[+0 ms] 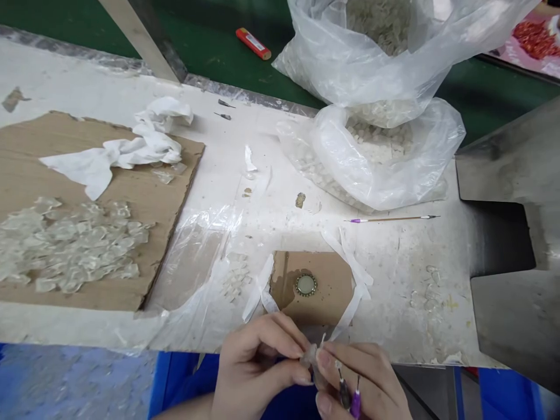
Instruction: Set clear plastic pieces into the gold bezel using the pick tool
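My left hand (256, 367) and my right hand (361, 379) meet at the table's near edge, both pinching one small clear plastic piece (310, 354) between fingertips. My right hand also holds a thin purple-tipped tool (355, 401) and a dark one beside it, pointing down. Just beyond the hands lies a small brown cardboard square (326, 297) with a round metal bottle cap (305, 284) on it. A heap of clear pieces (65, 245) lies on a big cardboard sheet (144, 198) at the left.
Large plastic bags (385, 134) of small pale pieces stand at the back right. A white rag (131, 149), a loose plastic film (196, 262), a thin purple-ended stick (394, 219), a red lighter (252, 43) and a grey metal chute (511, 245) at the right.
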{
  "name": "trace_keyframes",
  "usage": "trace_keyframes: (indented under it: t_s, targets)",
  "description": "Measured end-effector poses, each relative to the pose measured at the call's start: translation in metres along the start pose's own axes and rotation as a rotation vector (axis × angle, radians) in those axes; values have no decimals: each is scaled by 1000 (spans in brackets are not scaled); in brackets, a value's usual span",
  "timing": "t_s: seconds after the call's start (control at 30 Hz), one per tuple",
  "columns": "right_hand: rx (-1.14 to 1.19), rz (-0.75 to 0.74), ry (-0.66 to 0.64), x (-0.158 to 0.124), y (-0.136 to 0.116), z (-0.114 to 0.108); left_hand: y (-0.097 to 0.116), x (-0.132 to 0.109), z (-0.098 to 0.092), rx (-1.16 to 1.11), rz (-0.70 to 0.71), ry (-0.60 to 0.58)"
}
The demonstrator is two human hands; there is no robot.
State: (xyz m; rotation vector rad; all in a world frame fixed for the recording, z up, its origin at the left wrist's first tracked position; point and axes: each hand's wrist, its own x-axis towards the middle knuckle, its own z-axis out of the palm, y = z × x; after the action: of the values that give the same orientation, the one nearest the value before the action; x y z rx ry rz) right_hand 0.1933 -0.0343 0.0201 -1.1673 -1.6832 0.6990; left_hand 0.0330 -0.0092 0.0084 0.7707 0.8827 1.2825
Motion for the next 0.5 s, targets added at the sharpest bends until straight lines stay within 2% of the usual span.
trace_keyframes:
  t_s: [0.1, 0.17, 0.27, 0.37, 0.5]
  targets:
    - [63, -154, -26, 8, 6, 4, 3, 2, 1, 57, 32, 13]
    - [125, -181, 25, 11, 11, 11, 6, 4, 1, 83, 49, 11]
    - [259, -108, 120, 8, 15, 23, 10, 6, -1, 149, 74, -27]
    - [394, -6, 128, 2, 14, 31, 11, 7, -5, 299, 149, -93]
    - [324, 46, 128, -1, 13, 30, 9, 8, -11, 443, 237, -91]
